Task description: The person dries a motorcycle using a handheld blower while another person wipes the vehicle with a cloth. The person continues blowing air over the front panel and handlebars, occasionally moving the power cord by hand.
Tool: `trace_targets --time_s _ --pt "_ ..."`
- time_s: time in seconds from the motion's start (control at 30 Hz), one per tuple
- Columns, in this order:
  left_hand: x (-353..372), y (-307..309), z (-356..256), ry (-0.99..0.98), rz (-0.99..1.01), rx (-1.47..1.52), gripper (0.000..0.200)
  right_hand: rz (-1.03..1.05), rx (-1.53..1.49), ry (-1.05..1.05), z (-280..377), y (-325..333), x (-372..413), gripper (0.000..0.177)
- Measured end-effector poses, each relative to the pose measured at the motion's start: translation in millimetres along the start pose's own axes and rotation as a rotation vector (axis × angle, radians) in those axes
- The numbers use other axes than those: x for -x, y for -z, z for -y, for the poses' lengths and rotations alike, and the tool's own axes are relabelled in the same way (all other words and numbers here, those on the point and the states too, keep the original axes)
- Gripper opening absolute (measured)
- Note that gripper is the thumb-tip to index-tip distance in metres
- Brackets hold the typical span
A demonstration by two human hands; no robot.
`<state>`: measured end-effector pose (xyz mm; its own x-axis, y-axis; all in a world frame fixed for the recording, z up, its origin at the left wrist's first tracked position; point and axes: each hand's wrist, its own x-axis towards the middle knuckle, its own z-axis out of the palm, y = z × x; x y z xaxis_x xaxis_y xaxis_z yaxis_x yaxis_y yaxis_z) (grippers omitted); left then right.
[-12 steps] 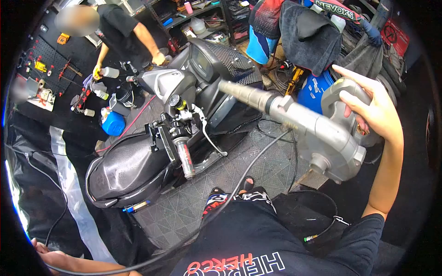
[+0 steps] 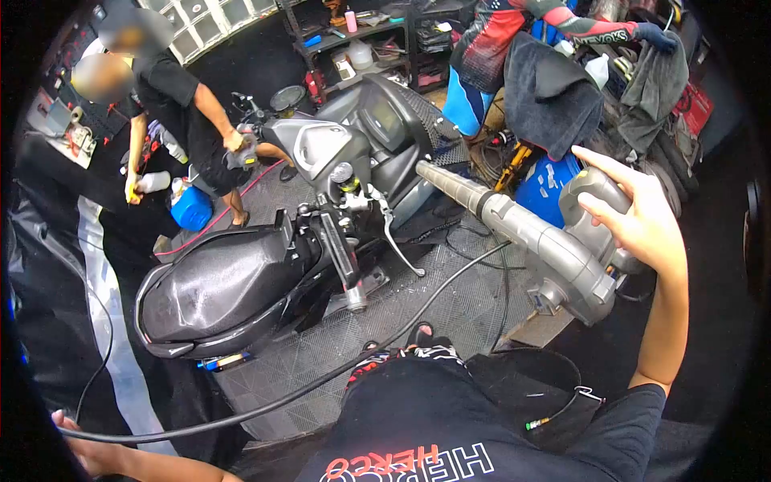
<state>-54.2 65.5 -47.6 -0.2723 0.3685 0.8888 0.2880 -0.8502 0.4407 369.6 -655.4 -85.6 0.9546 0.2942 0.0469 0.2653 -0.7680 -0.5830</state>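
My right hand [image 2: 649, 215] is wrapped round the handle of a grey electric blower [image 2: 534, 234], its index finger stretched out along the top. The blower's ribbed nozzle points to the upper left, at the front of a dark scooter [image 2: 217, 293]. A thick black cord [image 2: 321, 384] loops from the blower across my front to the lower left. There my left hand [image 2: 90, 451] is closed round it, partly cut off by the view's dark edge. The scooter's handlebar and silver brake lever [image 2: 399, 241] lie left of the blower.
A co-worker [image 2: 173, 88] beyond the scooter holds a spray bottle [image 2: 152, 181]. Another person partly shows behind. A shelf [image 2: 353, 36] stands at the back, with a blue drum [image 2: 546, 189] and grey towels [image 2: 554, 88] right of it. A hose [image 2: 578, 377] lies on the floor.
The view has shifted, showing more of the back wall. The blower's nozzle has swung slightly down and right. The co-worker has moved left, and a second person has come into sight.
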Motion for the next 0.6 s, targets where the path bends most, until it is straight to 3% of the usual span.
trace_targets --time_s 0.07,0.13,0.4,0.6 --pt "1 20 29 -0.118 0.118 -0.003 0.030 0.032 0.001 -0.142 20 -3 -2 0.055" --pt "18 16 -1 -0.210 0.181 -0.027 0.029 0.049 -0.017 -0.256 30 -7 -1 0.054" --pt "16 2 15 -0.425 0.147 -0.192 0.038 -0.004 0.001 -0.310 49 -22 4 0.052" --pt "3 -9 26 -0.717 0.148 -0.406 0.048 -0.090 -0.065 -0.353 -3 3 15 0.051"
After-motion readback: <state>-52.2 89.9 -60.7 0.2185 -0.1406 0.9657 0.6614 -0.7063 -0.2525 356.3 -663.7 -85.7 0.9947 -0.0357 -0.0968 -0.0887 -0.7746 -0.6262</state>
